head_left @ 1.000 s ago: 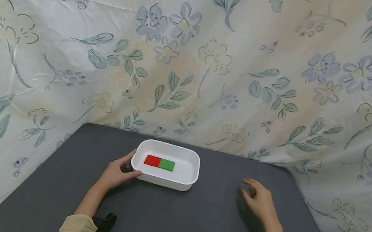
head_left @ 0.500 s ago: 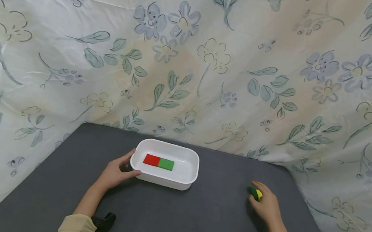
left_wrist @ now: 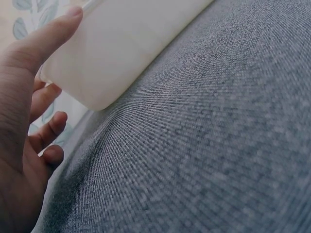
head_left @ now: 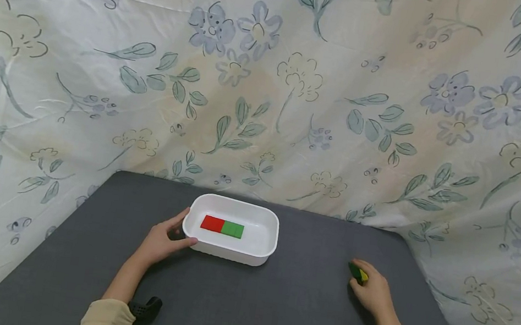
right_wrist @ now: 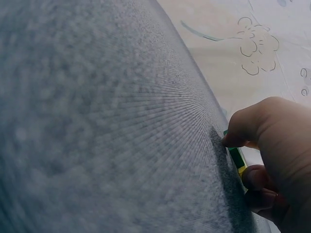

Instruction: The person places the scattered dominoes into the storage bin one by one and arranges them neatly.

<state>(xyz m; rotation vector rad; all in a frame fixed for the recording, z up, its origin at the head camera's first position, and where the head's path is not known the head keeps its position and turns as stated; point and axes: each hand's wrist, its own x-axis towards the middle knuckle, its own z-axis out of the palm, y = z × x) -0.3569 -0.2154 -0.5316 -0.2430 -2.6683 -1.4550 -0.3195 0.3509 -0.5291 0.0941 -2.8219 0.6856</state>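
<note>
A white rectangular plastic container (head_left: pixel 228 247) stands left of the middle of the table. On its floor a flat red block (head_left: pixel 212 223) and a flat green block (head_left: pixel 232 229) lie end to end. My left hand (head_left: pixel 161 243) grips the container's left end, thumb on the near rim; the left wrist view shows that thumb (left_wrist: pixel 58 34) along the wall. Off to the right, my right hand (head_left: pixel 372 289) pinches a small green and yellow block (head_left: pixel 357 273) between thumb and fingers, close over the table. The right wrist view shows only part of this block (right_wrist: pixel 236 158).
A dark grey cloth covers the table (head_left: pixel 270 308). Behind it hangs a pale floral curtain (head_left: pixel 269 102), meeting the table's back edge. Black bands (head_left: pixel 147 309) sit on both wrists.
My right hand has shifted slightly right, and its fingers have closed in on the green and yellow block, which shows more now. The left hand and container stay put.
</note>
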